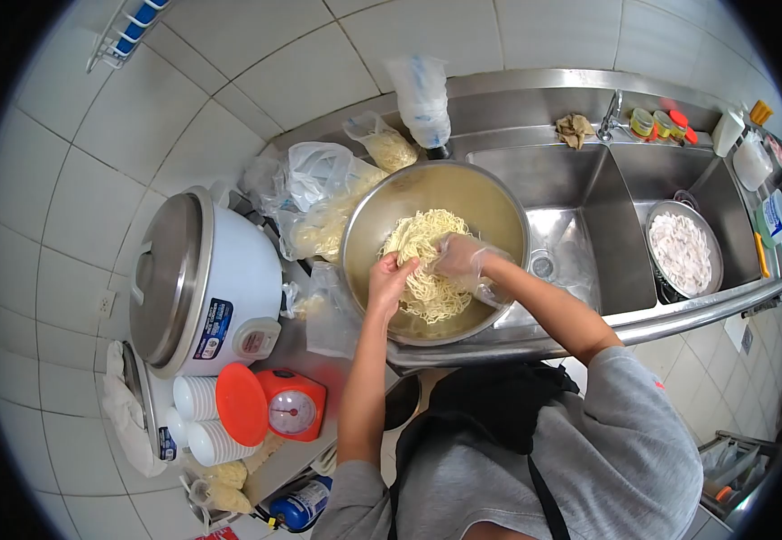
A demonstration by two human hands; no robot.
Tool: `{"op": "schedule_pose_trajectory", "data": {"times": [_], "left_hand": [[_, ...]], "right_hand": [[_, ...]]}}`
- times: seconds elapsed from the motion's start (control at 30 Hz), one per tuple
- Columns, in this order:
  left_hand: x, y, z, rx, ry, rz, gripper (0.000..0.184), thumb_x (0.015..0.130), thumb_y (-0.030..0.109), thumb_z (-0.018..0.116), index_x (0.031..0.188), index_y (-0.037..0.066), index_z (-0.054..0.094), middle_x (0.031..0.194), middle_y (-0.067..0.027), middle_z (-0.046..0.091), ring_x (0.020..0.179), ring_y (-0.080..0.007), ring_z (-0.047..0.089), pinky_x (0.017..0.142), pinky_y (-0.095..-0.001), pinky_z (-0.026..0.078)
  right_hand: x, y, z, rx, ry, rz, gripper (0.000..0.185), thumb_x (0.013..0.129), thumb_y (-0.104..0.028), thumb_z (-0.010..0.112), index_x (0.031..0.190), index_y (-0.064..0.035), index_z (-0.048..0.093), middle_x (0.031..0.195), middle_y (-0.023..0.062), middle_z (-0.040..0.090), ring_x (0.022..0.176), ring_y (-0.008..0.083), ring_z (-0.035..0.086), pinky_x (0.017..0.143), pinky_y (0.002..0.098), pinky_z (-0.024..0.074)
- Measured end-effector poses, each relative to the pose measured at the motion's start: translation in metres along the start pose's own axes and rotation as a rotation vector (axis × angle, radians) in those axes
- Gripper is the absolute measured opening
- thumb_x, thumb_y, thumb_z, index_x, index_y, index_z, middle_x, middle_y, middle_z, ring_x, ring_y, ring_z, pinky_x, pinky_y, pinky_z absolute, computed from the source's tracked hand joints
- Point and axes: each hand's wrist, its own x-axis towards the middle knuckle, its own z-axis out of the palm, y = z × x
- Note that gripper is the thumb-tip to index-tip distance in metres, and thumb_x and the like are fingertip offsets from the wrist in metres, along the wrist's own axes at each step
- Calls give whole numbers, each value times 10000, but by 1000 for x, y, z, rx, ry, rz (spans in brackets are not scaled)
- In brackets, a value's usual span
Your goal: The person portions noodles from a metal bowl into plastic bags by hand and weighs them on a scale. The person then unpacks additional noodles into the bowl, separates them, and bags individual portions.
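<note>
A large steel mixing bowl (495, 200) holds a heap of pale yellow noodles (429, 232). At the heap's left side, my bare left hand (389, 281) has its fingertips pinched together on some noodles. My right hand (458, 257), in a loose clear plastic glove, is closed around noodles at the right of the heap; its fingertips are partly hidden. Both hands are inside the bowl's outline, close to each other. Plastic bags of noodles (323, 236) lie just left of the bowl.
The bowl overlaps the left edge of a steel double sink (535, 171). A pot of whitish pieces (681, 254) stands in the right basin. To the left are a big rice cooker (245, 270), a red dial scale (305, 389) and stacked white cups (215, 443). A faucet (611, 115) rises behind.
</note>
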Motion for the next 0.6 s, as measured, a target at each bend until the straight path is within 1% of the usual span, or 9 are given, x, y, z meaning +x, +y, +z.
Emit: {"op": "schedule_pose_trajectory", "data": {"times": [0.03, 0.07, 0.17, 0.2, 0.27, 0.4, 0.47, 0.57, 0.6], "left_hand": [[1, -1, 0, 35, -9, -7, 205, 772, 56, 609, 960, -12, 564, 842, -32, 606, 718, -74, 538, 631, -213, 426], [1, -2, 0, 70, -18, -15, 199, 768, 55, 615, 948, -14, 569, 835, -32, 607, 708, -74, 537, 626, -213, 426], [-1, 0, 9, 203, 1, 5, 170, 746, 37, 615, 907, -13, 588, 795, -24, 602, 671, -70, 530, 606, -217, 422], [-1, 3, 12, 239, 12, 15, 172, 712, 8, 605, 884, -5, 598, 765, -17, 592, 629, -64, 512, 563, -214, 405], [-6, 10, 11, 312, -13, -57, 145, 721, 17, 584, 864, -4, 598, 747, -18, 585, 615, -62, 497, 544, -209, 388], [5, -9, -7, 198, 49, -92, 97, 777, 69, 547, 818, -4, 595, 707, -12, 568, 585, -63, 470, 509, -206, 358], [12, -17, -10, 314, 73, -99, 117, 798, 95, 527, 803, -1, 593, 702, -8, 563, 585, -66, 471, 511, -212, 363], [6, -5, -6, 348, 41, -121, 103, 800, 77, 520, 811, 5, 593, 713, -11, 569, 596, -75, 488, 528, -222, 385], [3, -2, -3, 335, 17, -131, 93, 796, 61, 521, 818, 8, 594, 720, -13, 573, 601, -79, 497, 535, -226, 395]], "right_hand": [[-6, -2, -7, 178, -35, 74, 479, 707, -346, 672, 962, 45, 566, 750, 106, 598, 654, 149, 559, 599, 292, 446], [2, 7, -9, 330, -89, 44, 453, 722, -292, 669, 1011, 36, 548, 738, 80, 592, 634, 116, 545, 578, 279, 439], [6, 12, 2, 391, 26, -54, 524, 713, -278, 675, 1081, 54, 506, 769, 93, 600, 657, 129, 557, 591, 273, 449], [7, 11, 3, 335, 42, -7, 521, 708, -277, 677, 1076, 52, 511, 764, 94, 600, 662, 132, 557, 594, 272, 449], [10, 6, 2, 221, 73, 80, 515, 699, -275, 680, 1067, 48, 519, 755, 97, 600, 671, 139, 558, 599, 269, 447], [11, 7, 2, 80, 21, -45, 546, 681, -270, 687, 1066, 72, 507, 745, 116, 596, 658, 158, 565, 597, 276, 451], [2, -3, 1, 95, -53, -49, 551, 678, -273, 691, 1057, 83, 506, 752, 125, 596, 659, 163, 570, 603, 282, 457], [12, 3, 6, -210, 26, -80, 543, 674, -277, 697, 1025, 96, 516, 758, 125, 598, 651, 162, 572, 586, 297, 466], [8, 4, 4, -75, 6, -16, 500, 676, -268, 692, 995, 83, 534, 750, 119, 599, 645, 158, 571, 579, 294, 470]]}}
